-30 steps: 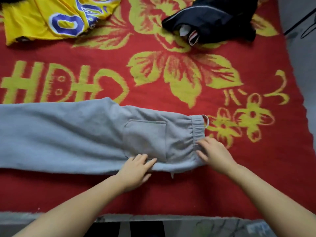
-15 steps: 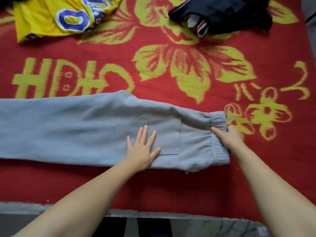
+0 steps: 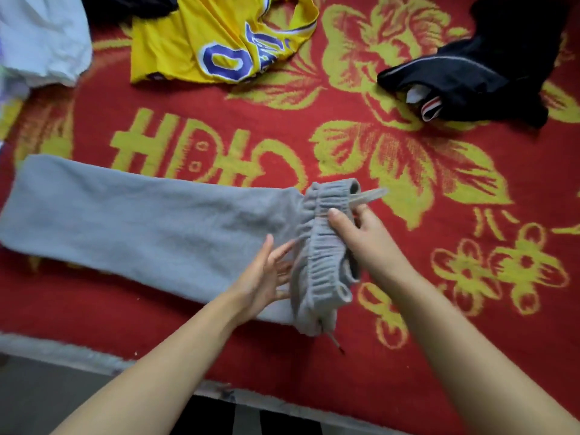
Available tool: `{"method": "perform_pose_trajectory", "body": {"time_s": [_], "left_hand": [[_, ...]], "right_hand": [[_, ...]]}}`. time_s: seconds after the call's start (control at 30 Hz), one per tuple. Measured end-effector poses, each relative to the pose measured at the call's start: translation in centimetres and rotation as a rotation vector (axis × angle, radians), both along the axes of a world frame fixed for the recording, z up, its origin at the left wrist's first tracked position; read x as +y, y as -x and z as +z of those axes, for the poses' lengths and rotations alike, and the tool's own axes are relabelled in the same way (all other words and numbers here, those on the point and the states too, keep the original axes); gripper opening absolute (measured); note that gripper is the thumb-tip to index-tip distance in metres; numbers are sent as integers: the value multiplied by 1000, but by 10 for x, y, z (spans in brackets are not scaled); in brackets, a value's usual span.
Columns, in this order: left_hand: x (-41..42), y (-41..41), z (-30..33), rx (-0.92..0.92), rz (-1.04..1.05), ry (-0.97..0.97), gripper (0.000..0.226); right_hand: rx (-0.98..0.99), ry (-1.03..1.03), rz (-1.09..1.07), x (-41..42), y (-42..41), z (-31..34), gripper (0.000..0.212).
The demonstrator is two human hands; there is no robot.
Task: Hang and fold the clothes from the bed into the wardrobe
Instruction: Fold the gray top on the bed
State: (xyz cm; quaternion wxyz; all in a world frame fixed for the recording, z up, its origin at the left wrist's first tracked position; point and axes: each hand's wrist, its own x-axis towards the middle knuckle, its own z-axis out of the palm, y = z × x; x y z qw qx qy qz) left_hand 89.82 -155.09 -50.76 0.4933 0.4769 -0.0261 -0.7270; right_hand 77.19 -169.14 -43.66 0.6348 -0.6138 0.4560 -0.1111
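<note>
Grey sweatpants (image 3: pixel 150 227) lie lengthwise across the red flowered blanket (image 3: pixel 408 356), legs stretched to the left. My right hand (image 3: pixel 357 233) grips the elastic waistband (image 3: pixel 326 246) and holds it lifted off the bed, folded over toward the left. My left hand (image 3: pixel 266 274) is just left of the raised waistband with its fingers spread and straight, touching the fabric under the fold. A drawstring hangs from the lower end of the waistband.
A yellow jersey (image 3: pixel 219 42) with blue lettering lies at the far middle. A black garment (image 3: pixel 477 70) is bunched at the far right, and a white cloth (image 3: pixel 40 39) at the far left. The bed's near edge (image 3: pixel 94 359) runs along the bottom.
My right hand has lifted the waistband off the bed and carried it leftward over the trousers. My left hand has come off the back pocket and now stands beside the fold.
</note>
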Motion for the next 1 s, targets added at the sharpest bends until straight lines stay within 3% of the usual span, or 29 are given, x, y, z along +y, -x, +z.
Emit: {"method": "perform_pose_trajectory", "body": {"time_s": [0.07,0.13,0.2,0.27,0.3,0.37,0.43,0.47,0.53,0.6,0.67,0.73,0.8,0.87,0.93,1.0], "left_hand": [[16,-47,6,95,190,62,68],[38,-94,5,-9,299,-89,61],[57,-132,-3,-286,229,-340,39],[76,-158,-22,-732,118,-530,37],[78,-165,-28,-1004,62,-524,43],[70,-158,-29,-1424,-48,-285,55],[55,-136,-33,-1610,-237,-110,65],[46,-125,-37,-1622,-349,-114,69],[37,-110,-52,-1543,-532,-248,74],[36,-107,-61,-1508,-641,-342,78],[42,-110,-64,-1482,-674,-316,76],[52,-118,-62,-1341,-641,-246,71],[60,-132,-53,-1084,-474,-170,64],[71,-152,-37,-741,-179,-151,51],[86,-174,-21,-375,108,-304,44],[110,-205,-6,-146,341,-463,47]], "right_hand": [[30,-101,67,38,-62,-12,11],[170,-100,208,63,-99,-38,18],[341,85,181,68,-100,-65,21],[419,232,-70,63,-81,-85,13],[460,300,-199,60,-66,-93,8],[590,339,-327,57,-40,-109,28],[658,131,-322,60,-27,-123,54],[625,5,-305,62,-26,-127,57],[491,-131,-231,65,-31,-127,42],[392,-56,-204,60,-37,-117,34],[312,40,-192,52,-47,-96,35],[216,94,-157,51,-72,-63,31],[106,136,-69,60,-112,-27,27],[21,169,17,81,-163,2,23],[3,201,91,108,-215,13,25],[7,120,160,135,-263,14,34]]}}
